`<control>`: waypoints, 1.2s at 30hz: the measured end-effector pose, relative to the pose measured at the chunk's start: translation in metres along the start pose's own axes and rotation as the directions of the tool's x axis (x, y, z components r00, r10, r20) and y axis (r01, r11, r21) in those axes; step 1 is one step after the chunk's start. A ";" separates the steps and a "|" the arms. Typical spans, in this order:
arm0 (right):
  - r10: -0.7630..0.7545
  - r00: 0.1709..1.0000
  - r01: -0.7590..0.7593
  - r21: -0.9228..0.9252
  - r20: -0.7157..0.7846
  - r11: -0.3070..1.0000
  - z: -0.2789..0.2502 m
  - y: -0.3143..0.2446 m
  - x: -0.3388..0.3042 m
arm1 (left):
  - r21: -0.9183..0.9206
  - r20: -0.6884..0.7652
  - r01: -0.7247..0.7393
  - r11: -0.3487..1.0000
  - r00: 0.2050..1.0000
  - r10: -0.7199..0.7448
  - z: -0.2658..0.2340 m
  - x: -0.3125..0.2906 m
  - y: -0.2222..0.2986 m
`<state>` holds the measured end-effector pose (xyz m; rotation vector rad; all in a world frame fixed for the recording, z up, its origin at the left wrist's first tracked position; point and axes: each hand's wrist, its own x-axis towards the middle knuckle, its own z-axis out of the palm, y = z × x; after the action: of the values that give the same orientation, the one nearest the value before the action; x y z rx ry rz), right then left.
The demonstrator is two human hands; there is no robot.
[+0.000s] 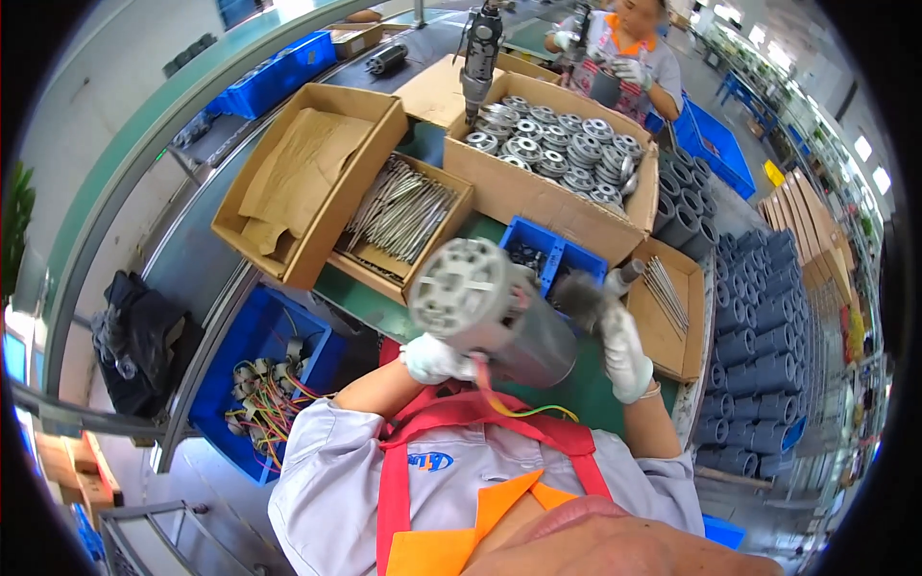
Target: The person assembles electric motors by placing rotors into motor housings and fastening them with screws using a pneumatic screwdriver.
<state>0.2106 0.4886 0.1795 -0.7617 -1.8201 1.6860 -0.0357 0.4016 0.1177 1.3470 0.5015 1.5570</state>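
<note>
An electric motor (523,336) with a grey cylindrical body and a pale slotted end cover (461,288) is tilted in front of my chest. My gloved left hand (434,359) is closed on its lower left side, beside red and yellow-green wires (499,403) hanging from it. To the right of the motor, my gloved right hand (624,357) is closed around a dark, motion-smeared object (583,300) whose kind I cannot make out. A blue divided bin (538,252) with small dark parts sits just beyond the motor.
A carton of metal end covers (567,149), a box of long screws (403,211) and a cardboard box (307,182) stand on the bench. A power screwdriver (480,62) hangs above. Grey cylinders (754,355) are stacked at right. A blue wire-filled bin (264,384) stands left. A co-worker (624,58) works opposite.
</note>
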 end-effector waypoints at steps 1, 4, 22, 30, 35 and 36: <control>-0.094 0.961 0.065 0.119 0.258 0.991 0.007 0.000 -0.004 | -0.151 -0.094 -0.123 0.981 0.989 0.110 0.008 -0.003 0.010; 0.349 0.839 -0.501 0.343 0.417 0.795 0.041 0.038 -0.025 | -0.313 -0.328 -0.249 0.917 0.934 0.141 0.024 -0.034 0.055; -0.081 0.884 0.313 -0.455 0.460 0.834 0.155 0.069 0.042 | 0.637 -0.742 0.430 0.640 0.116 0.660 -0.214 -0.282 0.222; 0.126 0.966 0.003 -0.498 0.225 0.867 0.167 0.060 0.079 | 0.343 -0.750 0.934 0.100 0.208 0.628 -0.455 -0.258 0.298; 0.124 0.969 0.013 -0.547 0.214 0.837 0.181 0.077 0.105 | 0.014 -0.949 0.951 -0.309 0.110 0.294 -0.531 -0.200 0.283; 0.099 0.976 0.022 -0.538 0.195 0.843 0.182 0.079 0.107 | -0.034 -0.975 0.920 -0.390 0.055 0.216 -0.536 -0.189 0.279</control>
<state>0.0090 0.4441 0.0892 -0.8640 -2.5014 1.3169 -0.6534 0.2674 0.0856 0.3337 3.0104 0.2010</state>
